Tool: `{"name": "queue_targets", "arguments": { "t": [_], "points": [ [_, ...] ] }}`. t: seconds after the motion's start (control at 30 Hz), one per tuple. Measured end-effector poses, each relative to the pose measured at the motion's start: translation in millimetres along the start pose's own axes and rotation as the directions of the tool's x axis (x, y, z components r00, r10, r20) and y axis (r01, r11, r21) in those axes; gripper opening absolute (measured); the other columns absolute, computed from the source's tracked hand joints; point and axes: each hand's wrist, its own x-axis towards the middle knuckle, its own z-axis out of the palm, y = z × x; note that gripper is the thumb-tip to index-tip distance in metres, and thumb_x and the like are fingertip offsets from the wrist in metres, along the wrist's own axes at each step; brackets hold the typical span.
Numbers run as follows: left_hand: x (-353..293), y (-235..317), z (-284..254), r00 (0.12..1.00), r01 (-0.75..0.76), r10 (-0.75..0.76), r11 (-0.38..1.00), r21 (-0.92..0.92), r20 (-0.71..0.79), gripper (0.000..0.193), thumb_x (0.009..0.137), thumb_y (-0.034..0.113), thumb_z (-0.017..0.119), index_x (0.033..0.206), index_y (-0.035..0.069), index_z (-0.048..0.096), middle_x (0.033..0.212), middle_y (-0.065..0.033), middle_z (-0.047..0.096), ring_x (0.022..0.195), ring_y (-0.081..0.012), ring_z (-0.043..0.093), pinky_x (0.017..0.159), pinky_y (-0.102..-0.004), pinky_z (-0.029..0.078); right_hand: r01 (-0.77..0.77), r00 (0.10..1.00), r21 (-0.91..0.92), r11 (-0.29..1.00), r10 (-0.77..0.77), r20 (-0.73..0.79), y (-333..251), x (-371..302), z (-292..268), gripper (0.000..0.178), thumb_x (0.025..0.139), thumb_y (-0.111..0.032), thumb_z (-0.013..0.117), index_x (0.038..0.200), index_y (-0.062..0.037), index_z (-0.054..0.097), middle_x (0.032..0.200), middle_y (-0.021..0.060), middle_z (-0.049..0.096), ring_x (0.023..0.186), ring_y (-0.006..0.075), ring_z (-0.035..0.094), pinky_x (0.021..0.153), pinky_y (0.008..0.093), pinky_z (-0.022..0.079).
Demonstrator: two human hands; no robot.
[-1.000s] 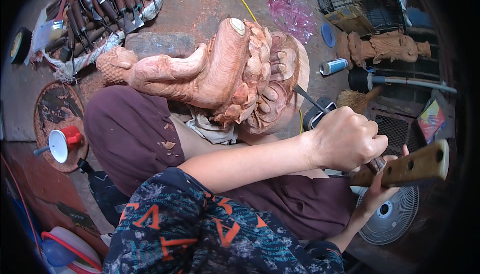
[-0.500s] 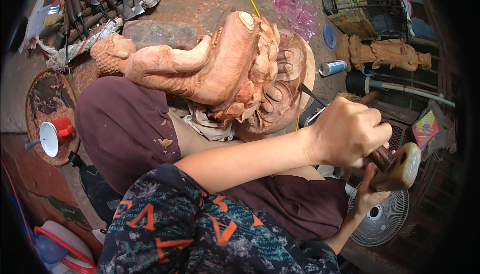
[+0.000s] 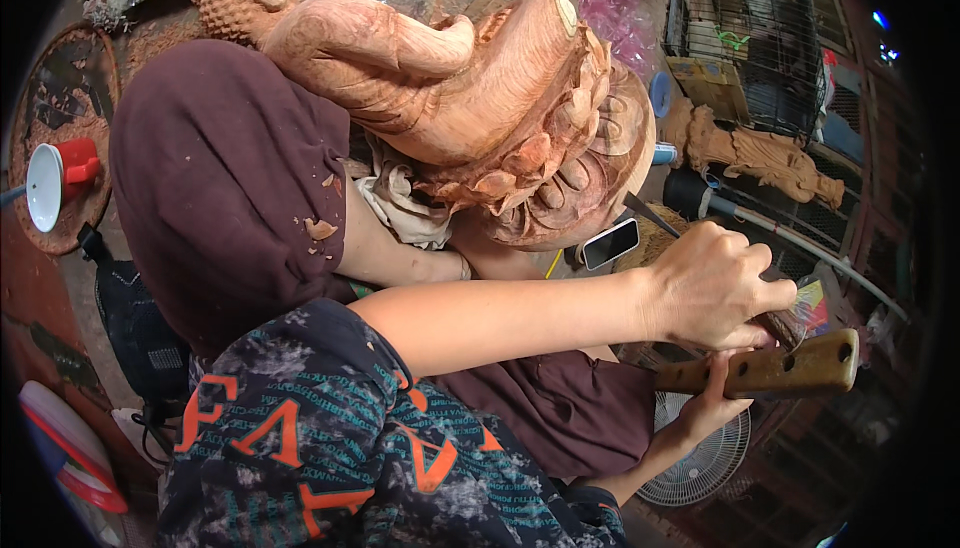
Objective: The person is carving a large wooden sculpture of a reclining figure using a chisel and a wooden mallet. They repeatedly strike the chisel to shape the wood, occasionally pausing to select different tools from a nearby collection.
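My left hand [image 3: 705,288] is closed around a carving chisel [image 3: 655,216], its dark blade pointing up-left toward the lotus base of a large wooden carving [image 3: 440,98]. The blade tip is close to the base's edge; whether it touches I cannot tell. Below it, my right hand [image 3: 712,403] grips a wooden mallet [image 3: 800,366], a long yellowish-brown block with dark round holes. The mallet lies right by the chisel's handle end. The carving is a seated figure on its side, with a knobbly curled head at the left, resting beside my bent knee. Pale cloth [image 3: 405,213] is bunched under it.
A phone [image 3: 610,245] lies beside the carving's base. Another wooden statue [image 3: 760,153], a wire cage [image 3: 745,63] and a pole [image 3: 800,243] are on the right. A fan [image 3: 705,458] stands below my right hand. At left, a red-and-white mug [image 3: 75,170] sits on a round tray [image 3: 107,78].
My view has shifted, so the carving appears higher. The mallet has turned from end-on to lengthwise, near the chisel's handle. Both hands keep their grips.
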Motion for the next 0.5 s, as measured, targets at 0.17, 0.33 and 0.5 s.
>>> {"name": "queue_targets", "arguments": {
  "t": [0.17,0.33,0.5],
  "points": [
    [1.9,-10.0,0.7,1.000,-0.015,0.015,1.000,-0.020,-0.004,0.040,0.063,0.043,0.078,0.088,0.017,0.062,0.065,-0.0038,0.055,0.059,-0.0235,0.063,0.049,-0.0357,0.048,-0.038,0.993,0.106,0.994,0.026,0.113,-25.5,4.0,4.9,0.054,0.088,-0.001,0.065,0.136,0.0055,0.042,0.098,0.0075,0.058,0.085,0.0137,0.056,0.076,0.0275,0.047],
    [4.3,-11.9,-1.8,1.000,0.001,0.000,1.000,-0.030,0.027,0.039,0.064,0.043,0.078,0.085,0.015,0.062,0.064,-0.0048,0.057,0.060,-0.0243,0.064,0.049,-0.0363,0.049,-0.022,0.996,0.145,0.989,0.009,0.085,-44.9,2.8,17.5,0.067,0.087,0.000,0.064,0.143,0.0032,0.029,0.089,0.0056,0.055,0.079,0.0123,0.053,0.074,0.0259,0.045],
    [8.6,-9.9,-4.5,0.999,0.035,-0.034,0.999,-0.036,0.032,0.037,0.066,0.042,0.077,0.082,0.013,0.061,0.064,-0.0063,0.059,0.060,-0.0256,0.065,0.049,-0.0366,0.049,-0.007,0.997,0.145,0.989,-0.005,0.080,-48.4,4.1,17.4,0.070,0.084,0.002,0.062,0.145,0.0024,0.027,0.084,0.0043,0.051,0.076,0.0121,0.052,0.072,0.0257,0.044]
  ]
}}
